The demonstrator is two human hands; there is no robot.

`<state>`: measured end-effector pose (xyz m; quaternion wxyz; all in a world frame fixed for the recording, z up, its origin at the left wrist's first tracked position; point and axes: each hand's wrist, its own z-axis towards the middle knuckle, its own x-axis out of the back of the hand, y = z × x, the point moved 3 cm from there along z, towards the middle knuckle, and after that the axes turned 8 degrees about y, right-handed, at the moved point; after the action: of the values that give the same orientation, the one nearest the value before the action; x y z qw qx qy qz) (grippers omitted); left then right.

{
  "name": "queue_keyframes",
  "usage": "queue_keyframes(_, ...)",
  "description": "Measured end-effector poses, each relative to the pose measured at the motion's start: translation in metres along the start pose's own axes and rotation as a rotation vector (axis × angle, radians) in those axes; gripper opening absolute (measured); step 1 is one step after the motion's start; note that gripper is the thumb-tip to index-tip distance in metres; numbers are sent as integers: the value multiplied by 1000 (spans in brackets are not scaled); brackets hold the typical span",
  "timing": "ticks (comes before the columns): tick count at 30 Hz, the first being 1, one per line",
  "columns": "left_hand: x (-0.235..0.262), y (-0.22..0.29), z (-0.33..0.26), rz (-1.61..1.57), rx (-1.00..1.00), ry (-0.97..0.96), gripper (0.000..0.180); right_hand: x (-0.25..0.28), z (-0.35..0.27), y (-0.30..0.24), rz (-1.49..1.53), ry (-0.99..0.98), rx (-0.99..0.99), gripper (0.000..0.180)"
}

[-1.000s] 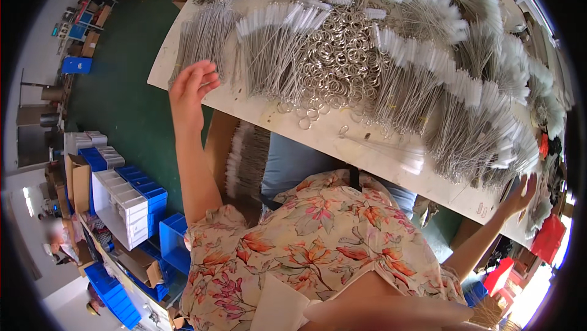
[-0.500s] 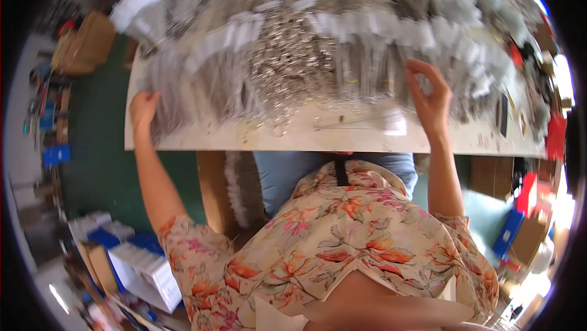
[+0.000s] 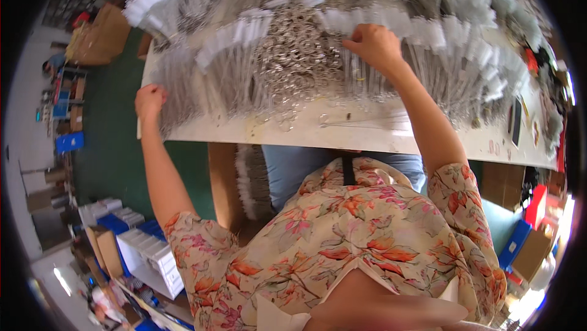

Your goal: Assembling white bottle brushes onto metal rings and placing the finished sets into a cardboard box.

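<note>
At the table's left end, my left hand [image 3: 150, 102] has its fingers curled beside a bunch of thin wire-stemmed brushes [image 3: 177, 89] with whitish bristle heads. What it grips, if anything, is too small to make out. My right hand [image 3: 378, 45] reaches over a standing row of similar brushes [image 3: 367, 77], thumb and fingertips together; nothing can be named between them. Left of it lies a heap of shiny small metal rings [image 3: 298, 50], spilling toward the front edge. One brush [image 3: 367, 125] lies flat near that edge, its head partly behind my right forearm.
More brush bunches [image 3: 452, 1] cover the back and right of the white table [image 3: 244, 131]. A dark flat object [image 3: 516, 122] lies at its right end. Below stand an open carton [image 3: 221, 190] and, lower left, white drawers [image 3: 150, 257].
My right hand has moved left and farther back, from the right-hand brushes to beside the ring heap. My left hand stays by the left bunch. The whole view has shifted slightly.
</note>
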<state>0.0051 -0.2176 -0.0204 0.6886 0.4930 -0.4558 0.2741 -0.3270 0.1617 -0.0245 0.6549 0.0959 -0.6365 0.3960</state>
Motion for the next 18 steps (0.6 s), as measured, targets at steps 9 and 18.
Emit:
queue_keyframes(9, 13, 73, -39, -790, -165, 450, 13, -13, 6, 10, 144, 32, -115, 28)
queue_keyframes(18, -81, 109, -55, -247, -521, -40, 20, -10, 4, 19, 221, -19, -248, 23)
